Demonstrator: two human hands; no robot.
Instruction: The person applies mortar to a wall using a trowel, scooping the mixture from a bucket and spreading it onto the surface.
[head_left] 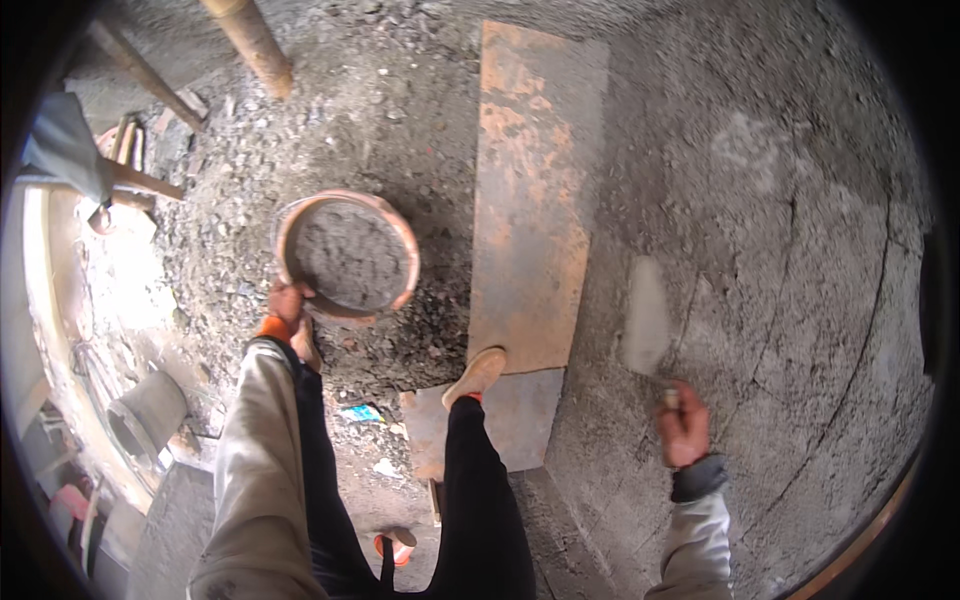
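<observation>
My left hand (287, 298) grips the lower left rim of a round pan (405, 245) with a worn reddish edge, filled with grey, lumpy mortar. My right hand (684, 430) is closed on the handle of a trowel (647, 315), whose pale, slightly blurred blade lies over the rough grey plastered wall (790, 300) on the right. My right foot (470, 378) rests on the long rust-stained board (525, 190) in the middle, and my left foot is partly hidden by my left arm and hand.
Wooden poles (250, 50) and a grey cloth (70, 140) are at the upper left. A grey bucket (160, 410) lies tipped at the lower left. A shorter board (525, 430) sits below the long one. Rubble (350, 120) covers the ground. An orange tool (398, 545) is near the bottom.
</observation>
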